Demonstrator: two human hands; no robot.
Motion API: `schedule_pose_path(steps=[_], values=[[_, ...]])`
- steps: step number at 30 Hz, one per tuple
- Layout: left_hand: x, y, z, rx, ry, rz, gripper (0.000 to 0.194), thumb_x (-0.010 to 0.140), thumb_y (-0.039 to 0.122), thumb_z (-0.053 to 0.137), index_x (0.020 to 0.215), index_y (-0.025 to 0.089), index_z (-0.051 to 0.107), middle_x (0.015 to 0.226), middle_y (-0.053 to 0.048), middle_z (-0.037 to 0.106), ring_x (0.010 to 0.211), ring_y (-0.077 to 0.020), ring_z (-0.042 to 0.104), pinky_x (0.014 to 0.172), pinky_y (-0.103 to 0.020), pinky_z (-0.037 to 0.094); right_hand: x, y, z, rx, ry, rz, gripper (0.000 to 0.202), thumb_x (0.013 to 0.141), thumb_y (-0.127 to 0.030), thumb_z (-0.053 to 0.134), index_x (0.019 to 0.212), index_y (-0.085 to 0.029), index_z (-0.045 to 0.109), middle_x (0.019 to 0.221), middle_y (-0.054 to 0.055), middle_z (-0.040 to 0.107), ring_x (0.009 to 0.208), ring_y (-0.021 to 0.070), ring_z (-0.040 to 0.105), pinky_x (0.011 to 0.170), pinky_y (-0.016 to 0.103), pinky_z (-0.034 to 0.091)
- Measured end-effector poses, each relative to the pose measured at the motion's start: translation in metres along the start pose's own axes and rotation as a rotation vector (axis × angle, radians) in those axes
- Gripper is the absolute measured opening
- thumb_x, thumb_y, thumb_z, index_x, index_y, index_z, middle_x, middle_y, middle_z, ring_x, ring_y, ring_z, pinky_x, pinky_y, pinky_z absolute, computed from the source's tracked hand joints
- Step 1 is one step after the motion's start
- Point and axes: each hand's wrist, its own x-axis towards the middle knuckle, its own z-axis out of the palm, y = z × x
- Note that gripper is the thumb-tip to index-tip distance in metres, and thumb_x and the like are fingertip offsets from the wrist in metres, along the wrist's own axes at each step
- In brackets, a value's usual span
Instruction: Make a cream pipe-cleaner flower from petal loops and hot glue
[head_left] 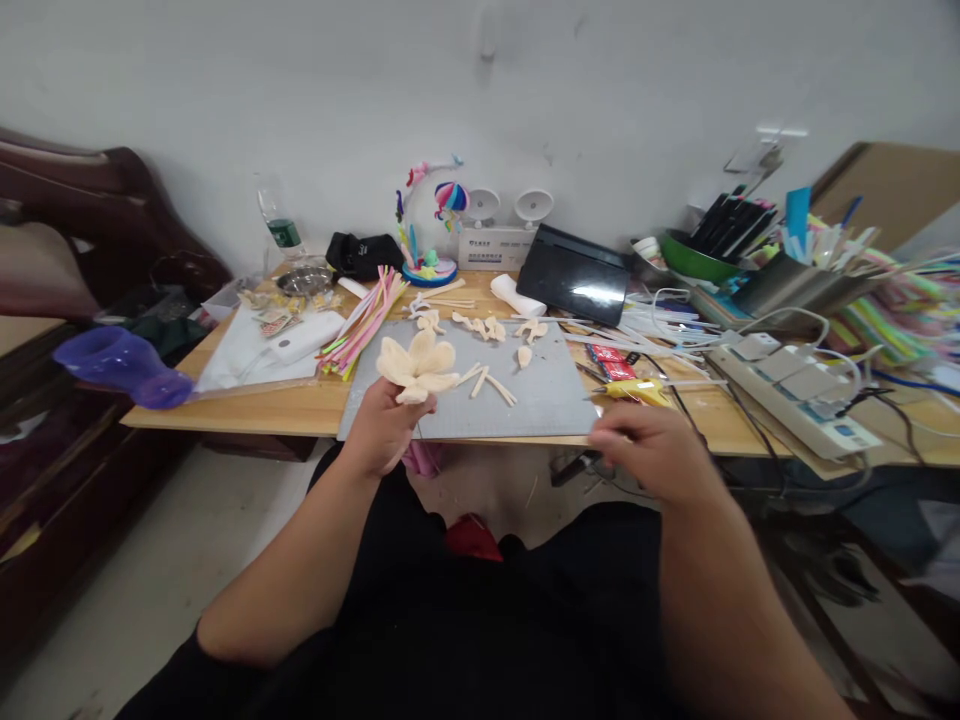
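Note:
My left hand pinches a cream fuzzy flower from below, with its petals spread upward over the near left part of a grey mat. A thin stem or wire hangs beneath those fingers. At the mat's right corner my right hand is closed, fingers curled; what they hold, if anything, is hidden. Just beyond it lies a yellow glue gun, its nozzle pointing left. On the mat are short cream pipe-cleaner pieces, a small cream bud and several curled cream pieces.
Colourful pipe cleaners lie left of the mat. A power strip with plugs and cables occupies the right. Behind stand a decorated model, a white box and a black panel. A purple vessel overhangs the left edge.

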Motion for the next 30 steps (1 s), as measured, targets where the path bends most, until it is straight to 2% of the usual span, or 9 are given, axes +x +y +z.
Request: schedule_pose_path(steps=[2,4,9,12,14,17,23,27,30], values=[[0.001,0.0,0.003,0.003,0.001,-0.024,0.03,0.049,0.009,0.076,0.074,0.015,0.061,0.071,0.001,0.059,0.062,-0.0079,0.05,0.056,-0.019,0.042,0.0,0.005,0.02,-0.262,-0.213,-0.001,0.01,0.076,-0.016,0.057,0.068,-0.018,0.063,0.063,0.0,0.062,0.058,0.0116,0.056,0.053,0.023,0.043],[0.003,-0.001,0.004,-0.005,-0.017,-0.04,0.031,0.048,0.007,0.076,0.073,0.016,0.06,0.066,0.003,0.055,0.06,-0.0068,0.047,0.054,-0.018,0.041,0.006,0.003,0.045,-0.261,-0.267,-0.063,0.015,0.078,-0.01,0.051,0.078,-0.018,0.064,0.079,0.003,0.065,0.073,0.013,0.06,0.065,0.026,0.047],[0.003,-0.003,0.005,-0.04,-0.157,-0.104,0.037,0.039,0.009,0.082,0.068,0.012,0.059,0.054,0.006,0.045,0.05,-0.0033,0.039,0.045,-0.015,0.033,0.029,-0.016,0.094,0.19,-0.004,-0.033,0.019,0.082,-0.02,0.053,0.098,-0.018,0.064,0.083,0.004,0.065,0.075,0.0111,0.06,0.068,0.026,0.05],[-0.001,-0.003,0.004,-0.071,-0.191,-0.124,0.053,0.034,0.018,0.086,0.082,0.014,0.063,0.061,0.003,0.053,0.055,-0.008,0.049,0.048,-0.019,0.04,0.039,-0.029,0.11,0.409,-0.02,-0.033,0.019,0.082,-0.024,0.056,0.097,-0.019,0.065,0.085,0.004,0.065,0.077,0.0109,0.061,0.07,0.027,0.051],[-0.003,-0.004,0.002,-0.092,-0.193,-0.137,0.059,0.035,0.021,0.086,0.089,0.015,0.063,0.064,0.001,0.056,0.055,-0.0103,0.051,0.047,-0.021,0.042,0.041,-0.036,0.119,0.498,0.012,-0.042,0.012,0.078,-0.025,0.061,0.087,-0.019,0.067,0.082,0.003,0.064,0.077,0.0112,0.06,0.069,0.027,0.052],[-0.004,-0.009,-0.001,-0.138,-0.187,-0.12,0.06,0.036,0.024,0.086,0.09,0.015,0.063,0.061,0.003,0.053,0.051,-0.0084,0.048,0.042,-0.019,0.038,0.039,-0.042,0.131,0.53,0.173,-0.057,0.007,0.075,-0.026,0.065,0.076,-0.019,0.065,0.076,0.001,0.06,0.074,0.0114,0.059,0.067,0.026,0.052],[-0.006,-0.015,0.003,-0.184,-0.132,-0.051,0.049,0.047,0.019,0.082,0.091,0.014,0.063,0.067,0.004,0.046,0.056,-0.0043,0.041,0.047,-0.015,0.035,0.031,-0.041,0.141,0.068,0.472,-0.29,0.008,0.083,-0.014,0.052,0.084,-0.018,0.059,0.081,0.004,0.057,0.08,0.0136,0.056,0.071,0.029,0.05],[-0.01,-0.015,0.01,-0.178,-0.123,-0.058,0.044,0.049,0.018,0.08,0.089,0.014,0.063,0.069,0.004,0.044,0.058,-0.0045,0.04,0.047,-0.014,0.033,0.029,-0.032,0.14,-0.121,0.508,-0.38,0.008,0.082,-0.012,0.051,0.087,-0.017,0.054,0.082,0.005,0.056,0.081,0.0147,0.055,0.072,0.03,0.049],[-0.009,-0.016,0.01,-0.171,-0.115,-0.071,0.04,0.049,0.014,0.078,0.086,0.015,0.063,0.068,0.004,0.043,0.057,-0.0041,0.039,0.047,-0.015,0.032,0.028,-0.028,0.133,-0.152,0.49,-0.38,0.007,0.084,-0.013,0.048,0.084,-0.018,0.051,0.078,0.004,0.055,0.076,0.0144,0.054,0.068,0.029,0.048]])
